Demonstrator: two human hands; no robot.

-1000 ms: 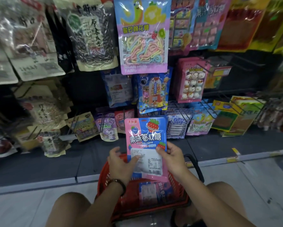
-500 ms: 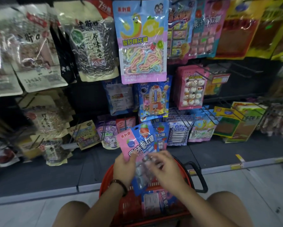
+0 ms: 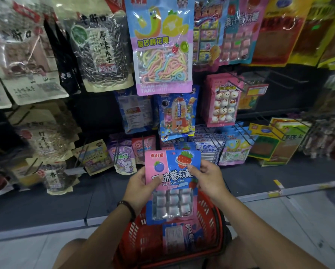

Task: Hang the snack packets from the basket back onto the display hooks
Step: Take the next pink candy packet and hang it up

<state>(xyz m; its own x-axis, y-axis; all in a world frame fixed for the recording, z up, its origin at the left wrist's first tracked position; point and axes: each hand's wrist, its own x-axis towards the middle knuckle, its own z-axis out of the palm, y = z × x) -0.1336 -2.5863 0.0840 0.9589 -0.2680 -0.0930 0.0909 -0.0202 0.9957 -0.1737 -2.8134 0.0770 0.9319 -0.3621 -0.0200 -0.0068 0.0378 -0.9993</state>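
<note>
A pink and blue candy packet (image 3: 171, 183) with a strawberry and a blueberry printed on it is upright in front of me, front side facing me. My left hand (image 3: 141, 183) pinches its left edge and my right hand (image 3: 207, 177) pinches its right edge. It hangs over a red shopping basket (image 3: 211, 226) between my knees. Another packet of the same kind (image 3: 179, 235) lies in the basket. More of these packets (image 3: 174, 143) hang on a low hook just behind the held one.
The display wall holds a big marshmallow bag (image 3: 160, 45), seed bags (image 3: 102, 53), a snowman candy pack (image 3: 224, 100) and yellow-green packs (image 3: 275, 140). Bare wire hooks (image 3: 238, 86) stick out at the right. A dark base shelf (image 3: 65, 200) runs below.
The packet was back side up, got turned over in my hands, and now faces me front side up, raised a little toward the low hooks.
</note>
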